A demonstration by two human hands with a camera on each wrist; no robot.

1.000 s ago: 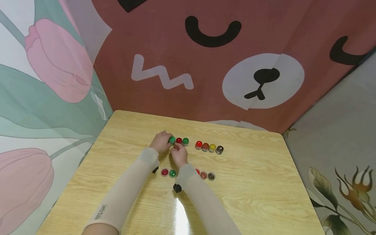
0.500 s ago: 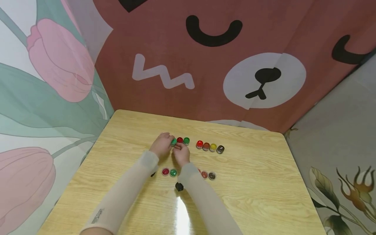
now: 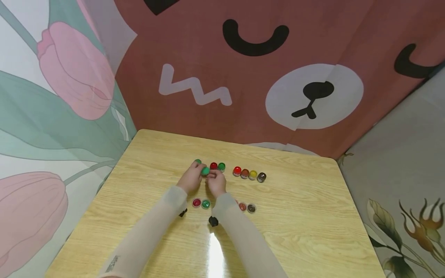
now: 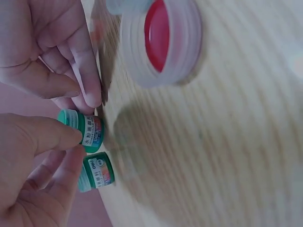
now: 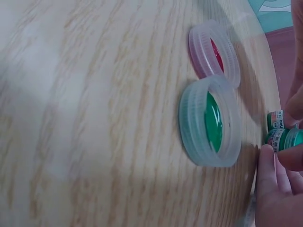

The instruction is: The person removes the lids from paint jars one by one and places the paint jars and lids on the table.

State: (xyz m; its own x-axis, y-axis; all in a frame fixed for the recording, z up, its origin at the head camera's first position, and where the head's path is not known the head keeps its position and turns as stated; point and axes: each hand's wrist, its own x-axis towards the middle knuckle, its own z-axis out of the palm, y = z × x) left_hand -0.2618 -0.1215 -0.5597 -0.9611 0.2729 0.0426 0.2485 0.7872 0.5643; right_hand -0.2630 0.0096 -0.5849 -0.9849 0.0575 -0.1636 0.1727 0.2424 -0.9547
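Note:
In the head view my left hand (image 3: 190,179) pinches a small green paint jar (image 3: 205,171) between thumb and finger, near the back of the table. My right hand (image 3: 217,184) is close beside it, its fingertips (image 4: 92,100) at the jar while the thumb looks clear of it in the left wrist view. A second labelled green jar (image 4: 99,170) stands just behind my left fingers. To the right are a dark red jar (image 3: 213,166) and a green jar (image 3: 221,166). Nearer to me lie a red-stained translucent cap (image 3: 196,202) and a green-stained one (image 5: 211,122).
Along the back stand a red jar (image 3: 237,170), a brown-red jar (image 3: 245,173), a yellow jar (image 3: 253,175) and a dark jar (image 3: 261,177). A brown-red cap (image 3: 242,207) and a dark cap (image 3: 251,208) lie by my right forearm. Patterned cloth (image 3: 194,123) hangs behind the table.
The green jar has come slightly toward me, away from the dark red jar, with both hands following. A second green jar now shows behind my left fingers.

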